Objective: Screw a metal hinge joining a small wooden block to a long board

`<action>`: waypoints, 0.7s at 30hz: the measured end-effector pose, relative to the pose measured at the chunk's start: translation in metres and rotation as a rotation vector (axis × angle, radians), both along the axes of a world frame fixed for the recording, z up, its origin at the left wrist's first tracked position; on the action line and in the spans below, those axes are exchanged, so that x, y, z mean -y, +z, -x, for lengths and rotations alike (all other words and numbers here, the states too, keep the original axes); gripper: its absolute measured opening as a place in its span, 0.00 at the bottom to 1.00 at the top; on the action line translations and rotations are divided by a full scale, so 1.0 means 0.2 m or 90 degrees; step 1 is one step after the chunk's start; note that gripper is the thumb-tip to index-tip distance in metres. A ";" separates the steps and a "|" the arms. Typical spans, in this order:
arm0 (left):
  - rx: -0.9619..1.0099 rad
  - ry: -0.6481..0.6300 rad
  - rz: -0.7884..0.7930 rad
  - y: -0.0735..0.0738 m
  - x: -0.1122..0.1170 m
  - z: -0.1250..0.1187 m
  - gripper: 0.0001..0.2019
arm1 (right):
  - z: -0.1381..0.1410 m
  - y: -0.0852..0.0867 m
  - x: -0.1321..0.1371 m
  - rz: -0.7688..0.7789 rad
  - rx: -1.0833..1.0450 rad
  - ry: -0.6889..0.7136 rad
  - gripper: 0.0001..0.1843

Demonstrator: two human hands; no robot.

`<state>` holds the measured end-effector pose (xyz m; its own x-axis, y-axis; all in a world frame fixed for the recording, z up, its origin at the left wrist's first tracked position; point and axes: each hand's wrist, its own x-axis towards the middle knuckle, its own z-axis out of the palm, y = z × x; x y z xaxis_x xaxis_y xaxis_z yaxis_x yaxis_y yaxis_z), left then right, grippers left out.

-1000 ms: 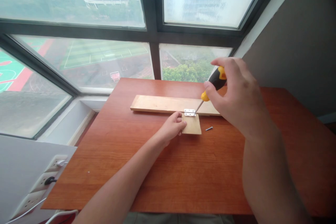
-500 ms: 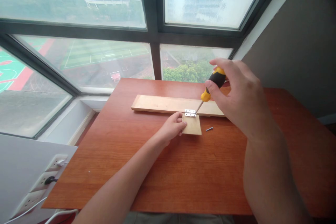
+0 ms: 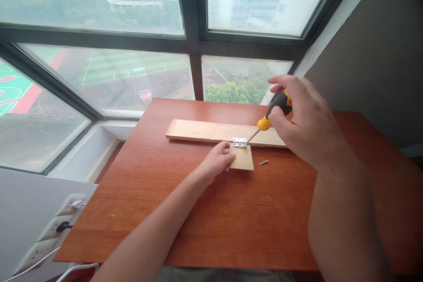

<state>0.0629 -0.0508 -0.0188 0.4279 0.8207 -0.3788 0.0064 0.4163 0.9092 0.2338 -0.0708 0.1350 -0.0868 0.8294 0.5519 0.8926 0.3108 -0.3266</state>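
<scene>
My left hand (image 3: 218, 158) pinches the left edge of a small wooden board (image 3: 243, 159), thumb on top. A silver hinge (image 3: 239, 142) joins this piece's far edge to a long wooden plank (image 3: 201, 131) behind it. In my right hand (image 3: 304, 119) is a yellow and black screwdriver (image 3: 277, 108), gripped by its handle and leaning to the right. The tip of its shaft meets the hinge's right end; whether it sits in a screw head is too small to tell. A loose screw (image 3: 263, 162) lies just right of the small board.
Everything rests on a reddish-brown wooden table (image 3: 158, 224). Large windows (image 3: 139, 70) with dark frames rise beyond its far edge. At lower left, wall sockets (image 3: 56, 229) hold plugs with cables, beside the table's edge.
My right hand and the screwdriver handle have swung a little to the right and down, so the shaft slants more. My left hand, the boards and the loose screw stay put.
</scene>
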 end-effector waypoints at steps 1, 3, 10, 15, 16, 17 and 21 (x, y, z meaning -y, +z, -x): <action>-0.002 0.001 0.000 0.00 0.00 0.00 0.09 | 0.00 0.00 0.01 0.001 -0.005 0.012 0.27; -0.003 0.000 0.000 0.00 0.00 0.00 0.09 | 0.00 0.01 0.01 0.002 -0.004 0.003 0.27; -0.006 -0.003 -0.002 -0.01 0.00 0.00 0.09 | -0.01 -0.02 -0.02 -0.019 0.034 -0.104 0.18; -0.005 -0.007 -0.004 -0.01 0.00 -0.01 0.10 | 0.00 0.00 0.01 -0.015 -0.007 -0.022 0.25; -0.005 -0.007 -0.004 -0.01 0.00 -0.01 0.10 | 0.01 0.00 0.02 -0.014 -0.002 -0.029 0.25; -0.005 -0.007 -0.004 -0.01 -0.01 0.00 0.10 | 0.01 0.00 0.02 -0.013 0.009 -0.046 0.23; -0.006 -0.007 -0.004 -0.01 -0.01 0.00 0.10 | 0.02 0.00 0.00 -0.007 0.044 -0.134 0.20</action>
<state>0.0635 -0.0489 -0.0218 0.4336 0.8179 -0.3782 0.0196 0.4110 0.9114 0.2302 -0.0714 0.1346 0.0498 0.8268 0.5603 0.9583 0.1185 -0.2601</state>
